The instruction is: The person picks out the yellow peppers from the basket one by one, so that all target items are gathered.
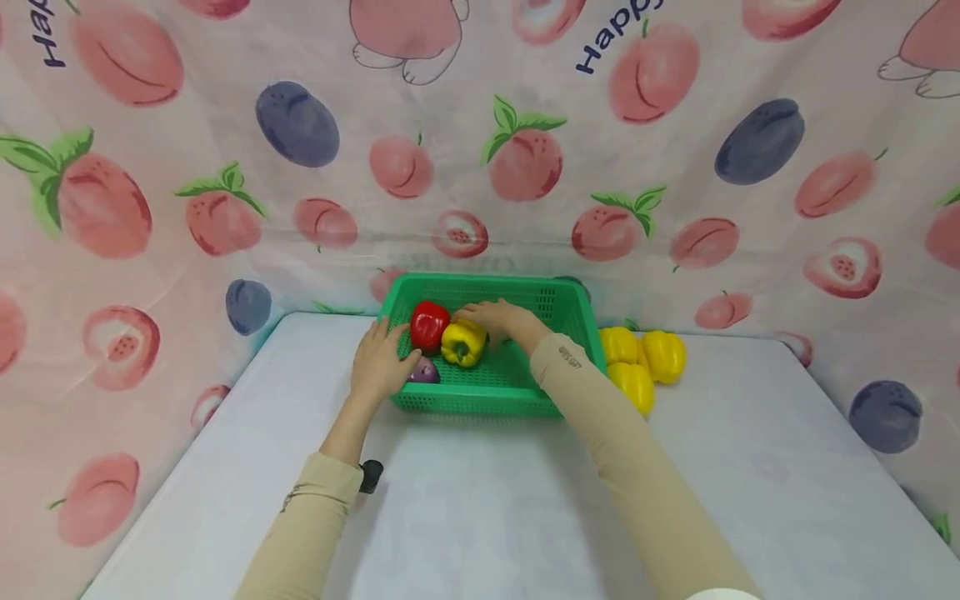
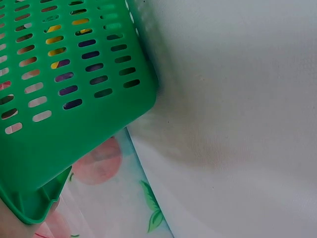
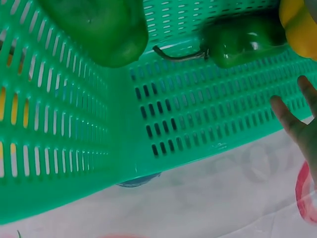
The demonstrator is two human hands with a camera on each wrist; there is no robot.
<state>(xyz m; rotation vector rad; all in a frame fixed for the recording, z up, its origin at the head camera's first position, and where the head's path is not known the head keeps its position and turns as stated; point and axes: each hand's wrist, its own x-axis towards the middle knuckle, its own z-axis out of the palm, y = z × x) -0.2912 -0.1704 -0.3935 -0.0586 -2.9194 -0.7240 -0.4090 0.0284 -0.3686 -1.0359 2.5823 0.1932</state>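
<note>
A green plastic basket [image 1: 480, 402] stands near the back of the table. My left hand [image 1: 378, 360], fingers spread, rests at its left rim, thumb and forefinger reaching inside. Close to those fingers lie a red bell pepper [image 1: 430, 327] and a round purple vegetable [image 1: 424, 371], partly hidden by the hand. My right hand [image 1: 498, 319] reaches into the basket behind a yellow bell pepper [image 1: 463, 343]. In the right wrist view, its extended fingers [image 3: 286, 115] stand apart below the yellow pepper [image 3: 300, 30]. Two green peppers, one nearer [image 3: 101, 32] and one with a curved stem [image 3: 242, 39], are there too.
Three yellow bell peppers [image 1: 633, 367] sit on the white table [image 1: 480, 508] just outside the basket's right wall. A fruit-printed cloth [image 1: 480, 167] hangs behind and at both sides. Beneath my left wrist shows a small black object [image 1: 371, 476].
</note>
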